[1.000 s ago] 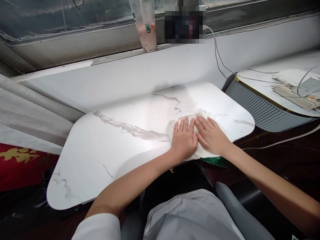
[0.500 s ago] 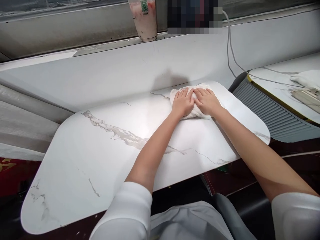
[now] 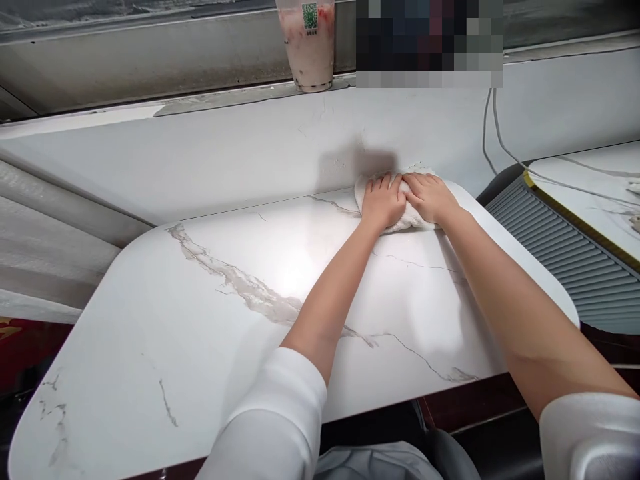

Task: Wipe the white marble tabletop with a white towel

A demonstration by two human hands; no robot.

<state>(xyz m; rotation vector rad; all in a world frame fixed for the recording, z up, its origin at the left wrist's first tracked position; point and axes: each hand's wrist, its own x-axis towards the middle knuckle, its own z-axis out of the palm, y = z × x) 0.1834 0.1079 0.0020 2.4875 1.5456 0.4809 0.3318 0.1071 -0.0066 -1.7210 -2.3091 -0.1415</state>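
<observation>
A white cloth point(image 3: 411, 219) lies bunched at the far right part of a white marble-patterned table point(image 3: 200, 347), close against the wall panel behind. My left hand point(image 3: 384, 201) rests palm down on the cloth's left half, fingers stretched toward the wall. Beside it, my right hand point(image 3: 431, 198) presses on the right half, its fingers also extended. The two hands nearly meet at the thumbs. Both palms and the parts of the cloth beneath them are hidden.
A clear cup with a pinkish drink point(image 3: 310, 50) stands on the window ledge point(image 3: 235, 99). Grey cables point(image 3: 515, 157) hang at the right, by a ribbed grey panel point(image 3: 565, 247) and a second table point(image 3: 590, 187). A pale curtain point(image 3: 45, 247) hangs at left.
Both hands and the cloth have slid a little farther back, toward the wall. The whole view has shifted, so the table and cup appear lower and the cup farther right.
</observation>
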